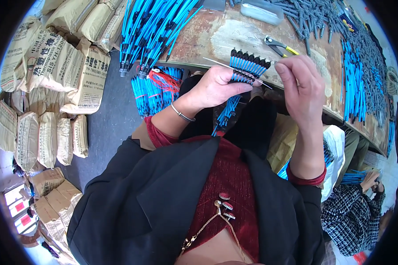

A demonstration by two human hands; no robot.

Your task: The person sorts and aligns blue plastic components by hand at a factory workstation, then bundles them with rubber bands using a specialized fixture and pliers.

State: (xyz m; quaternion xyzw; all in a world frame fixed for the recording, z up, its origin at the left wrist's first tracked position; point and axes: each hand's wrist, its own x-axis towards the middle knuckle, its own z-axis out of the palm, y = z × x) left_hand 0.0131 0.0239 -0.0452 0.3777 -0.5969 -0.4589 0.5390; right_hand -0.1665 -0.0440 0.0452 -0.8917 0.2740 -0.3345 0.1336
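My left hand (213, 89) is closed round a fanned row of thin blue sticks (246, 67) with black tips, held just off the table's near edge. Across the row lies a thin light rod (216, 62), its far end sticking out past my fingers. The sticks' lower ends (226, 114) hang below the hand over my lap. To the right of the row, my right hand (303, 88) is raised with thumb and forefinger drawn together. Whatever is between those fingertips is too small to make out. Pliers (280, 46) with yellow handles lie on the table beyond it.
The worn wooden table (199, 37) carries blue stick bundles (154, 31), a clear plastic box (262, 12) and piled grey pieces (303, 20). More blue bundles (147, 97) sit below, beside red string (166, 82). Paper sacks (53, 66) stack at left. A person in a checked sleeve (351, 216) works at right.
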